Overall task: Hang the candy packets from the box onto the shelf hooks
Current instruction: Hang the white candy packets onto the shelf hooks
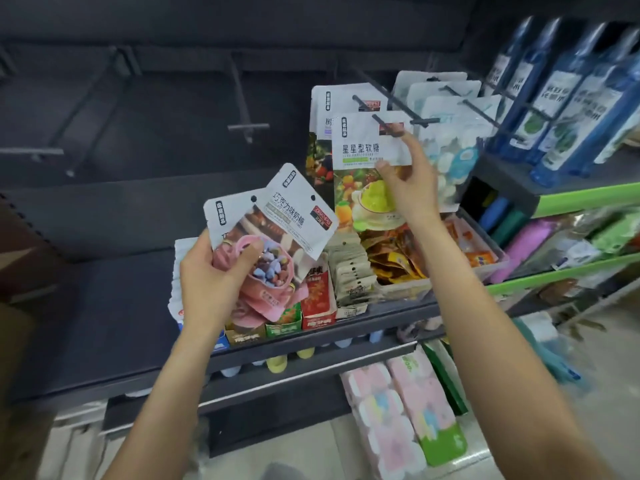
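My left hand (211, 275) grips two white candy packets (277, 230) with pink chocolate-milk candy pictures, fanned out in front of the lower shelf. My right hand (412, 178) pinches the right edge of a white fruit-jelly candy packet (367, 174) that hangs at the tip of a black shelf hook (384, 124). Behind it another packet with berry pictures (320, 133) hangs on the neighbouring hook (363, 103). The box is not in view.
Bare black hooks (242, 98) stick out from the dark back panel at left. White packets (446, 133) hang on hooks to the right, beside blue bottles (561, 98). Below, a dark shelf (104, 306) carries small snack boxes (315, 296) and a clear tray of orange sachets (415, 254).
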### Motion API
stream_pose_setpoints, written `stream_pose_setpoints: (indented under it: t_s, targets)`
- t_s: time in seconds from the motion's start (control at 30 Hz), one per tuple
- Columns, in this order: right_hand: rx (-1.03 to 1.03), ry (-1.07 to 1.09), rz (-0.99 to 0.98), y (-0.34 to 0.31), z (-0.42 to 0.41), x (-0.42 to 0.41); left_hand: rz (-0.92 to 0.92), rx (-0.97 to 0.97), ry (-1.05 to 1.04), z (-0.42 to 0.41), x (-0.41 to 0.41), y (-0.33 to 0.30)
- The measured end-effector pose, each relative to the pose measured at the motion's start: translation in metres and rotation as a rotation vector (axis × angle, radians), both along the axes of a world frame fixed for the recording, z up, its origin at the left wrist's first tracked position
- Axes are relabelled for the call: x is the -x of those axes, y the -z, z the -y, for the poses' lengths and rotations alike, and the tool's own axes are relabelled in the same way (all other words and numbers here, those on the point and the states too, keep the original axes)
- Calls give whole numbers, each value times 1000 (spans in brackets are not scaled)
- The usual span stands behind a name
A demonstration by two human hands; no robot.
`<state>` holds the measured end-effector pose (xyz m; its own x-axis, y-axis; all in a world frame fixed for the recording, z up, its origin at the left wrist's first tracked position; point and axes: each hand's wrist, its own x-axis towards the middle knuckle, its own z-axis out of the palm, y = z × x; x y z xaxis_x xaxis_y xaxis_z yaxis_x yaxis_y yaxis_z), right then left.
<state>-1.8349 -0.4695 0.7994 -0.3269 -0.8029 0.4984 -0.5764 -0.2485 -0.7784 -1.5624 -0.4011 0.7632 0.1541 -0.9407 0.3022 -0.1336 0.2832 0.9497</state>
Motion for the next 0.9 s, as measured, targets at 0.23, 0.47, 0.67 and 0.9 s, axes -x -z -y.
stream_pose_setpoints:
  t_s: [0.23,0.47,0.67,0.9]
  targets:
    - [-15,96,-97,24,-9,-15,-34,-45,-64,-6,8,-7]
    - [-47,-226,405,45,-107,-74,-176,-161,98,-5,56,-3]
    - [125,73,335,44,-108,-38,-233,-193,195,-9,73,-5]
    - [92,-267,33,-4,-97,5,-105,-89,40,5,46,-6]
